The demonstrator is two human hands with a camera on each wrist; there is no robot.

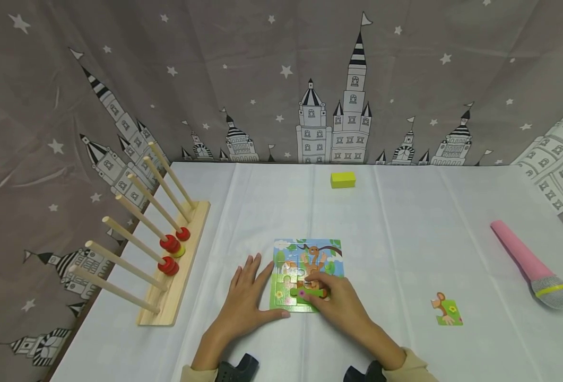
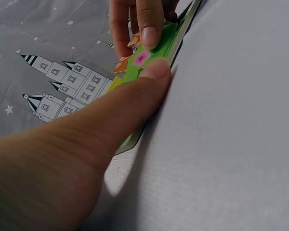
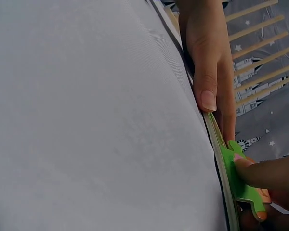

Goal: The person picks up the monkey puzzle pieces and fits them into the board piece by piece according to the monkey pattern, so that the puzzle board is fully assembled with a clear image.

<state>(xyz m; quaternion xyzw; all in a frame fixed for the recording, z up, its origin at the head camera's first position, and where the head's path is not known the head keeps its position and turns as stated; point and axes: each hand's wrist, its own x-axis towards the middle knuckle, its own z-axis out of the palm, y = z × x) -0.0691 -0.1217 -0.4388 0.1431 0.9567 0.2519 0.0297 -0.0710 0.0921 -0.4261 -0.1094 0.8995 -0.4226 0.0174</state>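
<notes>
A small jigsaw puzzle board (image 1: pixel 277 307) with a picture of animals, sky and grass lies on the table. My right hand (image 1: pixel 342 303) pinches a green puzzle piece (image 1: pixel 305 293) with a pink flower over the lower part of the board. In the left wrist view this piece (image 2: pixel 140 58) is tilted, with brown patches along one side. My left hand (image 1: pixel 244 298) braces the board, its straight fingers along the left edge and its thumb at the lower edge. Off to the right lies another puzzle piece (image 1: pixel 448 312), green with part of a brown animal.
On the left stands a wooden peg rack (image 1: pixel 159 313) with tall pegs and several red and yellow rings. A yellow block (image 1: pixel 343 180) sits near the table's back edge. A pink toy microphone (image 1: pixel 525 254) lies at the far right. Grey castle-print cloth (image 1: pixel 262 63) hangs behind.
</notes>
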